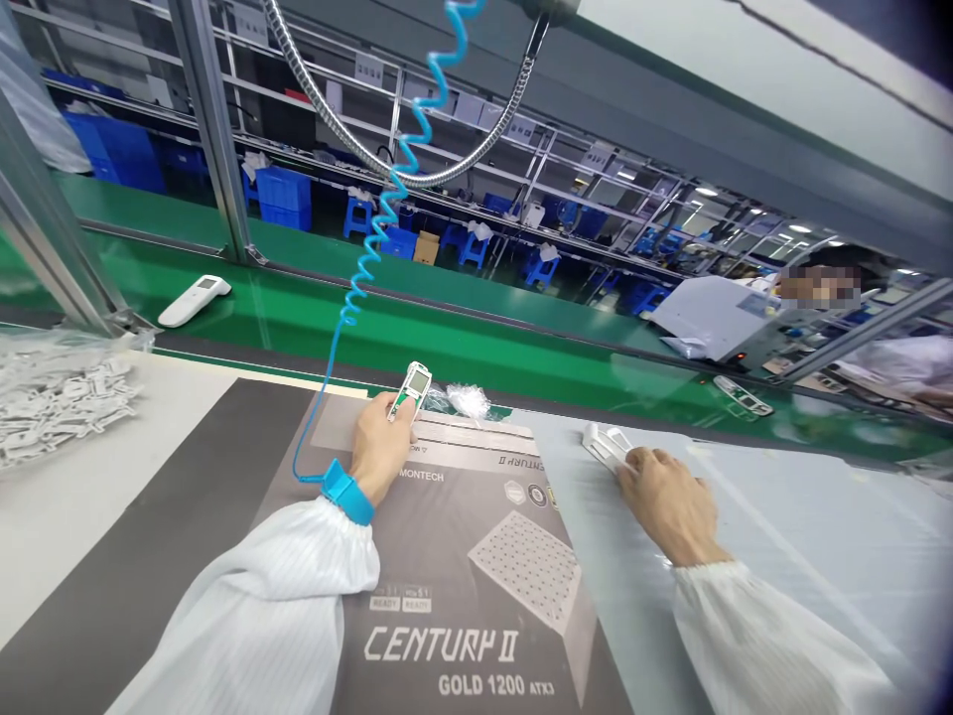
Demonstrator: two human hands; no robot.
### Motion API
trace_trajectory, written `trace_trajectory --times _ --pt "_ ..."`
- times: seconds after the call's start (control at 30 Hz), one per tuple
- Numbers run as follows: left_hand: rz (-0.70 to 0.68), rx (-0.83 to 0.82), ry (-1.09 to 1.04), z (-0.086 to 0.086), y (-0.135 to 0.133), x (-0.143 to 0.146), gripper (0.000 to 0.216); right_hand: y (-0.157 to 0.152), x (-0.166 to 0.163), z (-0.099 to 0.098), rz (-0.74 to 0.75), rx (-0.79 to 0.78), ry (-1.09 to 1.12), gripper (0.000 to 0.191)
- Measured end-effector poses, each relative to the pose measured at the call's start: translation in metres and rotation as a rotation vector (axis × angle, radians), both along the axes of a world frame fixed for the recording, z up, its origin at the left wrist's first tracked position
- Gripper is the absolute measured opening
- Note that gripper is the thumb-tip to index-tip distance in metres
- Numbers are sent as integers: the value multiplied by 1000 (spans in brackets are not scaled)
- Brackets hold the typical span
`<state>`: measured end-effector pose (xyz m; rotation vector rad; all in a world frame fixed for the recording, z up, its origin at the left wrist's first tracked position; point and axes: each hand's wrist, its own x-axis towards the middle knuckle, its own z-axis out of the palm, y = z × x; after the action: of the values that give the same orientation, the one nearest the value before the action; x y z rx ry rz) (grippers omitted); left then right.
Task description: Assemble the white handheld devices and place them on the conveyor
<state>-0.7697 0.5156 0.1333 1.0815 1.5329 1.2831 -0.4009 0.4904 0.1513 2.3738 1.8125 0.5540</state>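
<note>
My left hand [379, 437] grips a small green circuit board with a grey LCD screen [414, 389], holding it up at the fingertips above a flat printed cardboard box [476, 477]. My right hand [661, 501] rests its fingers on a white plastic device casing [606, 444], which lies on a pale grey mat [781, 516]. A blue strap [347, 492] circles my left wrist, and its coiled blue cord [379, 238] rises toward the upper frame. White sleeves cover both forearms.
A heap of small white plastic parts [56, 402] lies at the left. On the green conveyor belt [417, 333] sit a white handheld thermometer [194, 300] and another circuit board [743, 395]. A clear plastic bag [468, 401] lies behind the box. A co-worker [893, 362] stands beyond a white machine [715, 318].
</note>
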Motion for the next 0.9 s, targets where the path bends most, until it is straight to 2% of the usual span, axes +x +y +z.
trace_trajectory --times 0.1,0.2,0.3,0.47,0.57,0.63,0.77,0.83,0.9 --pt "-1 -1 -8 1 0 0 19 -4 -2 2 9 -96 67 38" --pt "-4 1 -20 3 -1 1 20 -6 -3 2 39 -115 135 48" --pt "-11 -14 -52 3 -1 1 21 -2 -1 1 18 -106 209 39" --pt "-16 -18 -132 4 -1 0 21 11 9 5 -42 -177 297 23" --pt "-18 -18 -183 3 0 1 20 14 11 17 7 -210 380 19" --pt "-30 -19 -202 3 1 2 21 15 3 29 78 -216 546 23" --pt "-77 9 -111 0 1 4 30 14 -47 46 254 -197 1063 35" --pt "-117 40 -18 0 -1 5 38 15 -88 42 329 -186 1331 30" --pt "-154 87 54 0 -4 6 39 18 -131 29 380 -207 1581 24"
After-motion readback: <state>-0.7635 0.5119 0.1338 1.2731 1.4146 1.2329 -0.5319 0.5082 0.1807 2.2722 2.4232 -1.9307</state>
